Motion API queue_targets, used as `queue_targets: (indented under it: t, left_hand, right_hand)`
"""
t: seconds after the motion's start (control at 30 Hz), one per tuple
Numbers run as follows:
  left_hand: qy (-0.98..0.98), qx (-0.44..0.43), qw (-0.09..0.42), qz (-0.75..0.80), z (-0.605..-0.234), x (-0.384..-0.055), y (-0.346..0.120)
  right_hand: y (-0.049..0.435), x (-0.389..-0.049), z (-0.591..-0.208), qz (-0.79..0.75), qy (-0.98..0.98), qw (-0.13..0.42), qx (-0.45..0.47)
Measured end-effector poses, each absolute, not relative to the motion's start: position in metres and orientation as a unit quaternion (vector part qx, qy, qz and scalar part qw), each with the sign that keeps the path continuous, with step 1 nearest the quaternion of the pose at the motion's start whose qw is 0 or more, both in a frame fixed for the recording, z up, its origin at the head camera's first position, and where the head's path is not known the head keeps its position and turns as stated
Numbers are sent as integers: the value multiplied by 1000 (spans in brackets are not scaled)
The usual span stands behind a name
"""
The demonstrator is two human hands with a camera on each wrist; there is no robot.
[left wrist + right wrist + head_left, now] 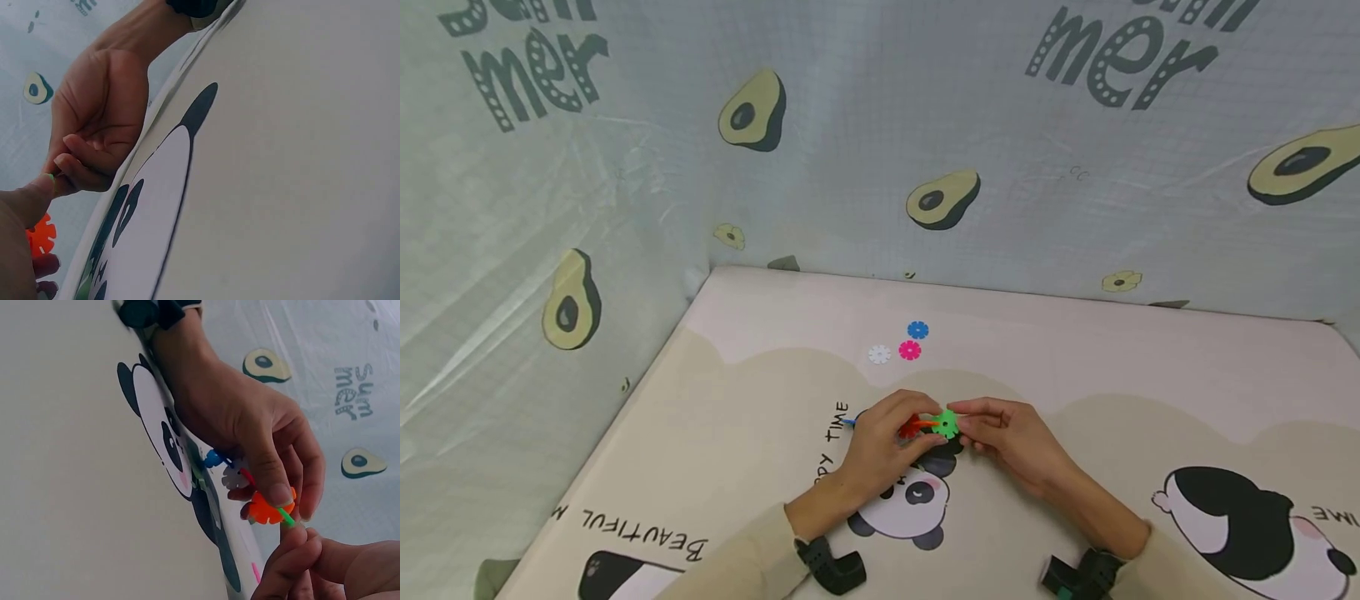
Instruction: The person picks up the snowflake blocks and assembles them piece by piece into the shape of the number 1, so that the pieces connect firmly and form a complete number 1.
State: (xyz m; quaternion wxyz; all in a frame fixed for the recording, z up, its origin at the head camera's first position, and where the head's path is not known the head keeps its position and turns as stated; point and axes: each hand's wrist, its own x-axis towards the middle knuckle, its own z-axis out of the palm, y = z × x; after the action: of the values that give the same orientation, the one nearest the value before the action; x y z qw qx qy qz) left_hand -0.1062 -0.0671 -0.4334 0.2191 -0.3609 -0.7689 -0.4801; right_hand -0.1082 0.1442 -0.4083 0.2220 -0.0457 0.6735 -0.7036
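Note:
My left hand (886, 435) holds a chain of slotted plastic discs. Within it, an orange disc (272, 509) sits by the thumb, and behind that come a white disc (234, 478) and a blue disc (214, 457). My right hand (1013, 440) pinches a green slotted disc (945, 424) between thumb and forefinger. The green disc stands edge-on against the orange one in the right wrist view, its slot side meeting it. Both hands' fingertips come together around this spot, and my left fingers partly hide the chain.
Beyond the hands on the table (760, 333) lie three loose discs: blue (917, 330), pink (910, 350) and white (880, 355). The tabletop carries printed panda drawings. A patterned curtain (850, 108) hangs behind and along the left side.

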Motion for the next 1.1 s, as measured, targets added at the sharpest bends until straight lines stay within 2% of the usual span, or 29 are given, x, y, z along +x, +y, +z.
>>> queue_targets:
  t: [0.63, 0.73, 0.87, 1.1]
  left_hand:
    - [-781, -353, 215, -468, -435, -105, -68]
    - [-785, -349, 218, -464, -435, -105, -68]
    - [-788, -343, 222, -460, -435, -106, -68]
    - [-792, -328, 205, -473, -434, -106, -68]
  right_hand:
    - [147, -114, -405, -694, 673, 248, -55]
    - [148, -118, -403, -653, 718, 229, -66]
    - [148, -130, -400, -598, 779, 176, -77]
    - [140, -158, -400, -597, 790, 115, -77]
